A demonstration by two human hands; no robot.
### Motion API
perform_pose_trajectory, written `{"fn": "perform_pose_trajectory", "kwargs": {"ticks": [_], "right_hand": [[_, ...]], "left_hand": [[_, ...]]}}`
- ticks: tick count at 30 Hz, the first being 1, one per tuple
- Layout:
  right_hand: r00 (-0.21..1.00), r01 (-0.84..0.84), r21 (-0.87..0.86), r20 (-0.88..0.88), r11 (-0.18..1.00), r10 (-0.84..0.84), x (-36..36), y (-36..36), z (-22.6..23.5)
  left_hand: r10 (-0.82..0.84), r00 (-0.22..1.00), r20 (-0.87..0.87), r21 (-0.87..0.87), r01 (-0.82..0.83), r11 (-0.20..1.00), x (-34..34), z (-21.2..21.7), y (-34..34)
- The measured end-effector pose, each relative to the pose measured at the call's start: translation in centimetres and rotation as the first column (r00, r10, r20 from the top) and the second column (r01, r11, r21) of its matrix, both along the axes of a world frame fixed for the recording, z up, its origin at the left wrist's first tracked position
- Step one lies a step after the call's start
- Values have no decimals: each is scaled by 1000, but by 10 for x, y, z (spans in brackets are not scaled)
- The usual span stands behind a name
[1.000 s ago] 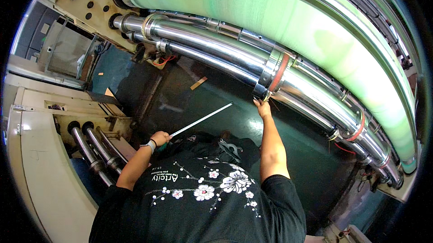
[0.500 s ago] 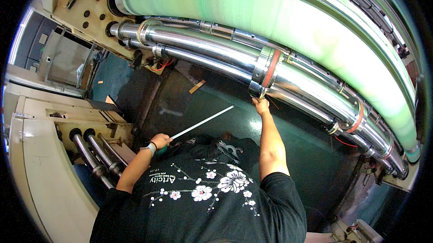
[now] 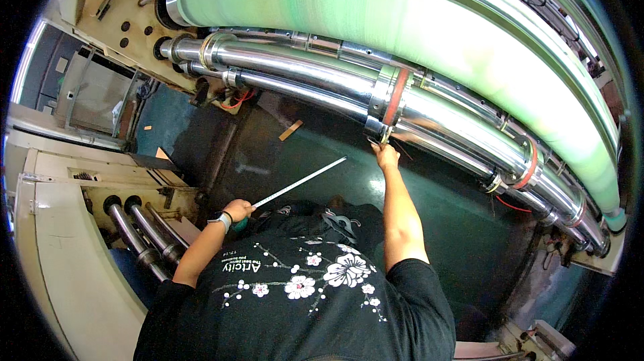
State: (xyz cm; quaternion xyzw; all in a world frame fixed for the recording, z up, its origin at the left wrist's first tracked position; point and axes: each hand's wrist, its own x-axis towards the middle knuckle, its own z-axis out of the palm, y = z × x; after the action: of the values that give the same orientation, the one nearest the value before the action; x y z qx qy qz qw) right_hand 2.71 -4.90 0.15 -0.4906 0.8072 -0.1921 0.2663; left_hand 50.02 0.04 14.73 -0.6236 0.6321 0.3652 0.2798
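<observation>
A tape measure with a green case is in my left hand (image 3: 238,210), its fingers wrapped round it. The white blade (image 3: 302,181) reaches out to the right, over the dark floor, its tip free. My right hand (image 3: 386,155) is raised at the underside of a metal collar (image 3: 376,126) on the lower steel shaft, fingers pinched together. What those fingers grip, if anything, is too small to make out. Just above, a broad slotted ring with a red-brown band (image 3: 396,96) sits round the thicker steel shaft (image 3: 302,63).
A long pale-green roller (image 3: 376,16) curves across the top, above the shafts. Another ring (image 3: 530,166) stands farther right. Cream machine housing (image 3: 60,247) with steel rods (image 3: 127,227) is at the left. A thin wooden strip (image 3: 291,130) lies on the floor.
The view has shifted slightly, so the shafts and collar appear a little farther left and up. My right hand stays at the collar, and my left hand still holds the tape measure.
</observation>
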Motion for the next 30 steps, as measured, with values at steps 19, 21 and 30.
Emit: {"fn": "perform_pose_trajectory", "kwargs": {"ticks": [19, 21, 30], "right_hand": [[979, 91, 196, -197, 976, -52, 7, 7, 59], [980, 133, 221, -174, 966, -95, 9, 7, 60], [996, 85, 275, -49, 958, -74, 7, 9, 68]], "left_hand": [[47, 996, -76, 23, -46, 999, -13, -22, -5], [58, 996, -68, 30, -56, 998, -13, -24, -5], [90, 989, -119, 51, -84, 995, -1, -36, -3]]}}
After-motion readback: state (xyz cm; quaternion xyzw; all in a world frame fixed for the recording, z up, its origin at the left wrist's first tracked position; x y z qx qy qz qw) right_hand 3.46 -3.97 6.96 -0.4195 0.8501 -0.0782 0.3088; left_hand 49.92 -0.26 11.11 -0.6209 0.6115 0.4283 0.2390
